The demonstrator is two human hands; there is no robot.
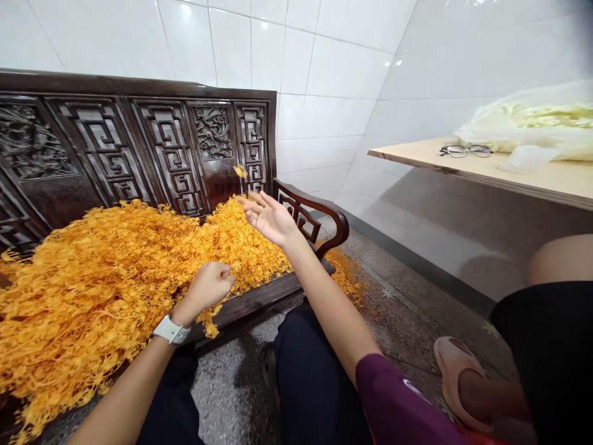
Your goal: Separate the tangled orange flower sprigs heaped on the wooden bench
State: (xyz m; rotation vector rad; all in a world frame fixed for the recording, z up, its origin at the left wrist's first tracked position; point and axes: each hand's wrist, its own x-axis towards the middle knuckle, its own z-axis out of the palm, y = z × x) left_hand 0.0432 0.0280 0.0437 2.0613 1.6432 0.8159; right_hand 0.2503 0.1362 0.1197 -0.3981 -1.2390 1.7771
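A big heap of orange plastic sprigs covers the seat of a dark carved wooden bench. My left hand, with a white watch on the wrist, is closed in a fist at the heap's front edge, gripping orange sprigs. My right hand is raised over the heap's right end, palm up, fingers spread and empty. One small orange piece is in the air just above its fingertips, in front of the bench back.
Loose orange bits lie on the speckled floor by the bench's armrest. A wooden tabletop at the right carries glasses and a bag of pale yellow pieces. Another person's leg and pink slipper are at the lower right.
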